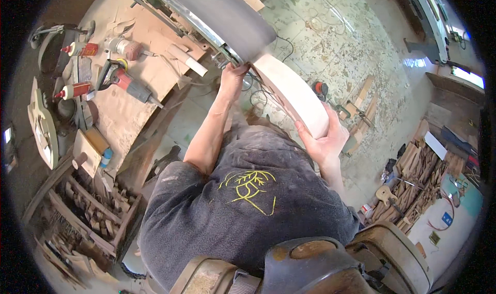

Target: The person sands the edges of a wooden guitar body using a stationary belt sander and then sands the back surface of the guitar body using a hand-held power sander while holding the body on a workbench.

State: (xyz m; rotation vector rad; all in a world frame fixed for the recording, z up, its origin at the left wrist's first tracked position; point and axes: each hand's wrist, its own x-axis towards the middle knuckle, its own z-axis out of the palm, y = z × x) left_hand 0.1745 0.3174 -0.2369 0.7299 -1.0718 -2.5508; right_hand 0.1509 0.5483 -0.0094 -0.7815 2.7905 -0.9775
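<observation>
- Evidently, we hold the curved wooden piece (294,90) with its far end right up at the dark sanding belt (232,20); whether wood and belt actually touch, we cannot tell.
- Our right hand (330,139) is clamped on the near end, thumb to the left and fingers to the right, presumably because a grip there lets us angle the whole curve.
- Our left hand (235,80) sits at the far end, just beside the end of the belt; its fingertips are hidden, so we cannot tell how closed that grip is. Likely it steadies the wood near the machine.
- The piece is held up ahead of our dark shirt (191,227), above the floor (320,41), probably to leave us room to turn it.
- To our left, the tabletop (121,123) carries a red-and-black power tool (129,85) and red-and-white bottles (76,90), well apart from the wood, seemingly so they are out of our way.
</observation>
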